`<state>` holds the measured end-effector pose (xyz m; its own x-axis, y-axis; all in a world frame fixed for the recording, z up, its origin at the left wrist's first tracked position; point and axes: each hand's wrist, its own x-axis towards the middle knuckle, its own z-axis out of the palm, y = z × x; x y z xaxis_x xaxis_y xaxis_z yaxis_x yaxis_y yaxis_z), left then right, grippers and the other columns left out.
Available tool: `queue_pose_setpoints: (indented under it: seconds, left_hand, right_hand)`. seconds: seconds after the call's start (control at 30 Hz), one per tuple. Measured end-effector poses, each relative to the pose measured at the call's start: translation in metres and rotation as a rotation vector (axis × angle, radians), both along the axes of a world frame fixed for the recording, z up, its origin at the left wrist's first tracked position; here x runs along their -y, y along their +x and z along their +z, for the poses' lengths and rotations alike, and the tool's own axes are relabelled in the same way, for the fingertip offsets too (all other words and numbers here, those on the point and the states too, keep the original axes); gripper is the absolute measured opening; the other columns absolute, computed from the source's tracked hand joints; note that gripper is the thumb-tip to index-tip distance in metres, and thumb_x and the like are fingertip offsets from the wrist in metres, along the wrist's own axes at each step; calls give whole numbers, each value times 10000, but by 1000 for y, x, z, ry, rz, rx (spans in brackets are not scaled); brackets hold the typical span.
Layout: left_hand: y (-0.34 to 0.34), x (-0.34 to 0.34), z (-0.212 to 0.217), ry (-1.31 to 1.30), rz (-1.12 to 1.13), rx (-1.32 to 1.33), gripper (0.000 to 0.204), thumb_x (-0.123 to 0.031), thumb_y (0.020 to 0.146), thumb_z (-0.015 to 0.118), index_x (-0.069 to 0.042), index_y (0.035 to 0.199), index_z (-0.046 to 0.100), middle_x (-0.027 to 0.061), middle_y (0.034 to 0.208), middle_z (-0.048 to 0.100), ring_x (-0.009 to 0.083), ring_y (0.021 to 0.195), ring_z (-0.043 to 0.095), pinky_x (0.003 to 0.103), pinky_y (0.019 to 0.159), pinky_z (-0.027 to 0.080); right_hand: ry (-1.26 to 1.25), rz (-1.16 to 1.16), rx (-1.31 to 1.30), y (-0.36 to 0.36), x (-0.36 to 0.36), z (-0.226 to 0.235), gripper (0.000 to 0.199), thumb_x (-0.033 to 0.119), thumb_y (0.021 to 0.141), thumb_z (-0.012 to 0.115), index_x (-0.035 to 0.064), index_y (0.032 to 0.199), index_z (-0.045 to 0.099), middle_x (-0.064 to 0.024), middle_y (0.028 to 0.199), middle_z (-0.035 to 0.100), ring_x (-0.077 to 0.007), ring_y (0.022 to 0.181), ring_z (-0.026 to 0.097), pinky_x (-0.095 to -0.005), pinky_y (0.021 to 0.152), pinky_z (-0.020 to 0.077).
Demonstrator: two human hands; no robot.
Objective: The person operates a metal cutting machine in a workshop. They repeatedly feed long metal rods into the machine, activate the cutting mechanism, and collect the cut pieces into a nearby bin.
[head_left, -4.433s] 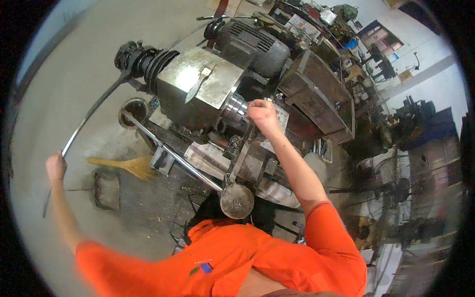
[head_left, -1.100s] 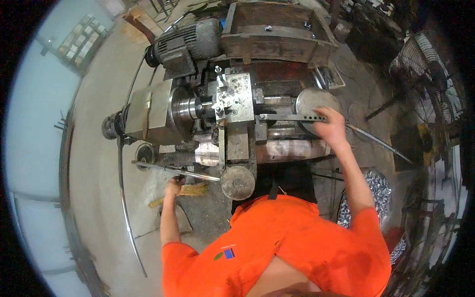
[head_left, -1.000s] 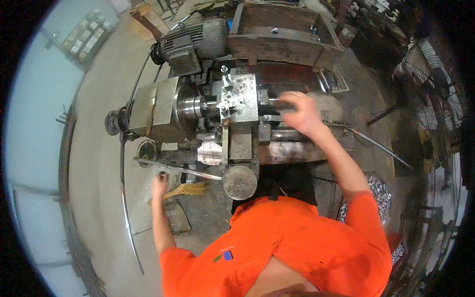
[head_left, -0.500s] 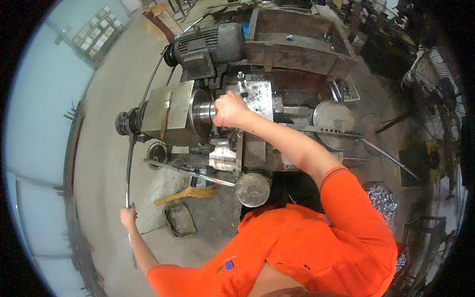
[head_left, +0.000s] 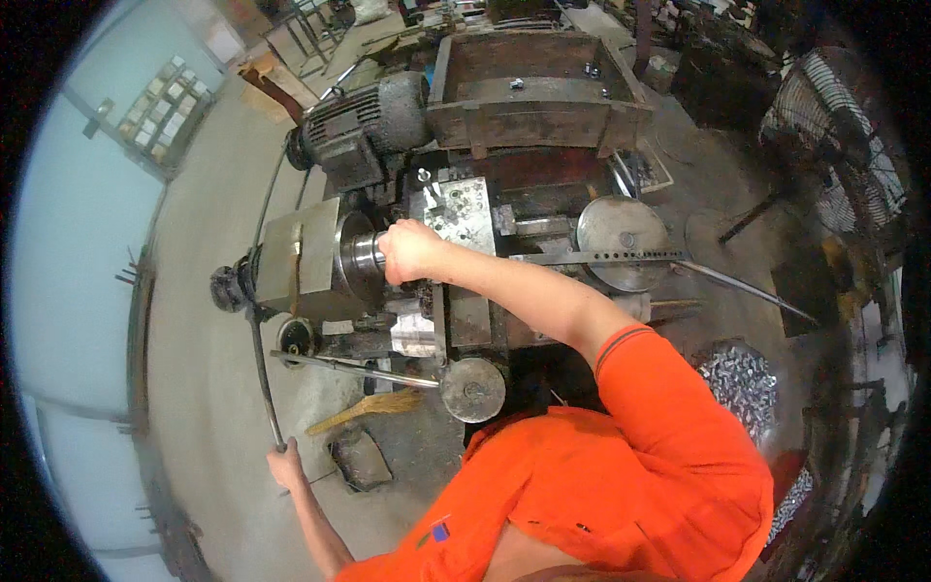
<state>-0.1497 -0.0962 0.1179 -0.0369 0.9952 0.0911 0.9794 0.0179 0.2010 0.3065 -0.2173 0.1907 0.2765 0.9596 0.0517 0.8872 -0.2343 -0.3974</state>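
An old metal lathe (head_left: 456, 281) stands before me on a concrete floor. My right hand (head_left: 411, 250) is closed over the shiny round chuck (head_left: 361, 254) at the lathe's left end. My left hand (head_left: 286, 468) grips the near end of a long thin dark metal bar (head_left: 260, 369), far out to the lower left. That bar runs up toward the pulley (head_left: 228, 288) at the rear of the headstock. I wear an orange shirt.
An electric motor (head_left: 361, 131) sits behind the headstock, a rusty metal tray (head_left: 535, 97) beside it. A round handwheel (head_left: 472, 389), a long lever rod (head_left: 354, 369), a straw brush (head_left: 364, 410) and a dustpan (head_left: 361, 459) lie near me. Metal swarf (head_left: 739, 378) is piled at right; a fan (head_left: 839, 145) stands at the far right.
My right hand swept from the lathe's right side across to the chuck at the left. My left hand dropped from the lever rod and took the long bar's near end.
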Motion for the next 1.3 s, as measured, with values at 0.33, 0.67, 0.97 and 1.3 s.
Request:
queue_pose_setpoints:
  seconds: [0.33, 0.67, 0.97, 1.3]
  left_hand:
    - [-1, -16, 10, -308, -458, 283, 293, -201, 750, 681, 35, 826, 524, 92, 562, 548, 167, 461, 550, 316, 410, 447]
    - [21, -57, -32, -342, -403, 635, 241, -117, 778, 622, 61, 921, 545, 96, 604, 556, 183, 465, 559, 303, 433, 456]
    - [2, -44, -29, -354, -307, 723, 327, -234, 793, 663, 36, 923, 531, 72, 551, 510, 147, 441, 485, 288, 421, 439]
    - [15, -78, -55, -449, -309, 826, 390, -274, 770, 693, 45, 941, 549, 81, 550, 503, 154, 444, 466, 329, 434, 452]
  right_hand:
    - [-97, -242, -31, 20, 33, 36, 283, 260, 546, 657, 54, 740, 674, -144, 766, 656, -295, 731, 642, -369, 688, 523]
    - [175, -718, 429, 205, 98, 67, 388, 264, 613, 604, 163, 980, 676, -180, 1037, 594, -341, 982, 563, -426, 849, 460]
    - [528, -499, 152, 135, 261, 13, 408, 246, 584, 626, 93, 960, 670, -169, 1174, 543, -319, 1056, 518, -366, 909, 413]
    - [-136, -1675, -30, 43, 640, -98, 346, 328, 610, 628, 126, 883, 693, -153, 925, 643, -317, 874, 615, -379, 814, 486]
